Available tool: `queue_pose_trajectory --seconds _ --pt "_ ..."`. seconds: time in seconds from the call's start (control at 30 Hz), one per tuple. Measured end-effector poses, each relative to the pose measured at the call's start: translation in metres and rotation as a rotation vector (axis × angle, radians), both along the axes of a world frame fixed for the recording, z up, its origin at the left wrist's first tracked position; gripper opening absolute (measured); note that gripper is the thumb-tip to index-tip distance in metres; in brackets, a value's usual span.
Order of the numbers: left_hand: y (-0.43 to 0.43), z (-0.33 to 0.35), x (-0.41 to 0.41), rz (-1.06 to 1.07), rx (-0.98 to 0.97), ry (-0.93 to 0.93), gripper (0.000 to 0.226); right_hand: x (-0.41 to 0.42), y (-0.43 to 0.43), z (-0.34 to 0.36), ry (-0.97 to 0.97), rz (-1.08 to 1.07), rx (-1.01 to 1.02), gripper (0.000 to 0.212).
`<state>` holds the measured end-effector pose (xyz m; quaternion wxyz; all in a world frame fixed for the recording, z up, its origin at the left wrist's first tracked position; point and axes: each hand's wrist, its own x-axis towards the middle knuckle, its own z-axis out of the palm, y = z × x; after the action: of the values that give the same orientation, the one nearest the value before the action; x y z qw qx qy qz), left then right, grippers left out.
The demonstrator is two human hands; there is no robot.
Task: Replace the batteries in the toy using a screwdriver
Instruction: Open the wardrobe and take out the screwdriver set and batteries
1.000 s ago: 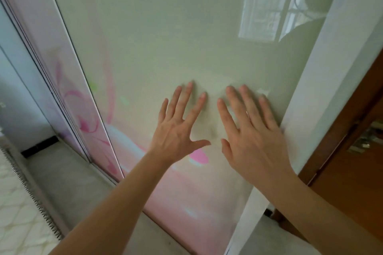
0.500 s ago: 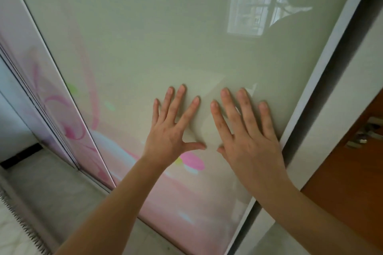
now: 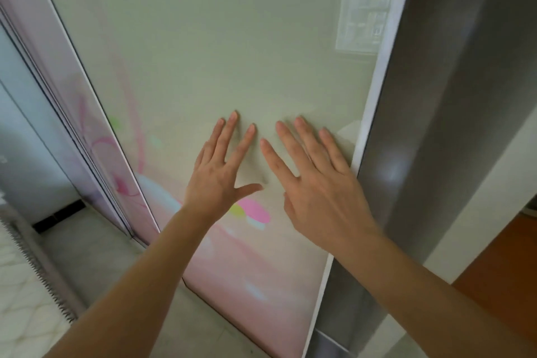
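Note:
My left hand [image 3: 220, 171] and my right hand [image 3: 319, 183] lie flat, fingers spread, against a glossy pale-green sliding door panel [image 3: 218, 38] with a pink flower pattern low down. The right hand sits close to the panel's white right edge [image 3: 374, 113]. Beyond that edge a dim opening [image 3: 430, 113] into a wardrobe shows. No toy, battery or screwdriver is in view.
A second sliding panel [image 3: 84, 113] overlaps on the left. A grey floor strip [image 3: 96, 256] runs below the door track. A quilted white mattress edge [image 3: 20, 293] lies at the lower left. An orange-brown wooden surface [image 3: 505, 267] shows at the lower right.
The door panel has slid to the left under both flat hands, and the dark gap to the right of its edge has widened.

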<state>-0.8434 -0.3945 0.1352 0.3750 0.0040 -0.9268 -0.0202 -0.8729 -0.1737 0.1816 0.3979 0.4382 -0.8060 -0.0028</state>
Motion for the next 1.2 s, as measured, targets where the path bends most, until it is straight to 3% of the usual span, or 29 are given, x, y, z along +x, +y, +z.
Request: queue_pose_trajectory --seconds 0.17,0.33,0.53,0.73,1.2 --pt "0.029 0.002 0.026 0.07 0.05 -0.03 0.098 0.007 0.009 0.02 -0.003 0.175 -0.233 0.067" --pt "0.063 0.022 0.028 0.053 0.033 0.019 0.098 -0.002 0.013 0.04 -0.042 0.211 -0.467 0.077" --pt "0.081 0.04 0.011 0.075 0.031 0.05 0.112 -0.03 0.001 0.047 -0.161 0.176 -0.47 0.085" --pt "0.081 0.028 -0.013 0.042 0.065 0.074 0.127 -0.044 -0.013 0.04 -0.248 0.361 -0.572 0.085" --pt "0.04 0.028 -0.022 -0.006 0.155 0.109 0.121 -0.07 -0.076 0.039 -0.277 0.594 -0.757 0.079"
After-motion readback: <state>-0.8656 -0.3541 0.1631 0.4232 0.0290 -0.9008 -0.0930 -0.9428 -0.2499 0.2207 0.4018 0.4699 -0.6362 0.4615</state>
